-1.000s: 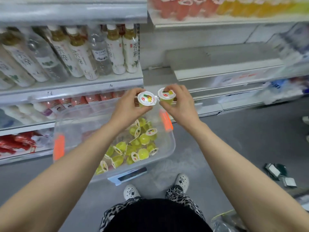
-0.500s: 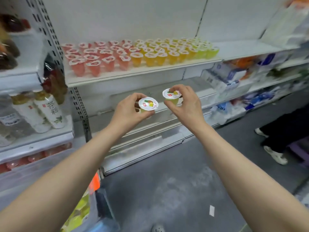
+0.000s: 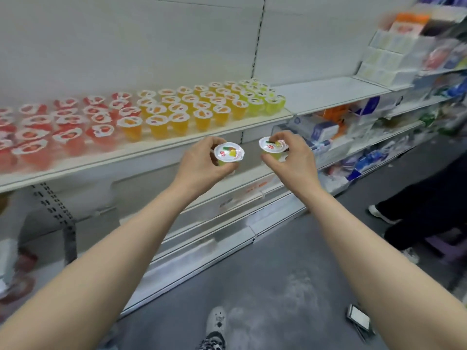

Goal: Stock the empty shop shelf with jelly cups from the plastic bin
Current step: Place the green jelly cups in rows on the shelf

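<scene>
I'm mid-carry: left hand [image 3: 202, 160] grips one cup [image 3: 228, 154], right hand [image 3: 290, 157] pinches another [image 3: 273, 147], mid-frame. Next I'd set both by the green row [image 3: 267, 102] on the shelf [image 3: 328, 93].

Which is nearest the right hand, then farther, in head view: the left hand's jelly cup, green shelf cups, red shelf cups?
1. Jelly cup in the left hand, beside the right hand.
2. Green shelf cups, above, row's end.
3. Red shelf cups, far left.

Left hand [image 3: 202, 165], right hand [image 3: 294, 162], each gripping cup [image 3: 229, 153]
</scene>
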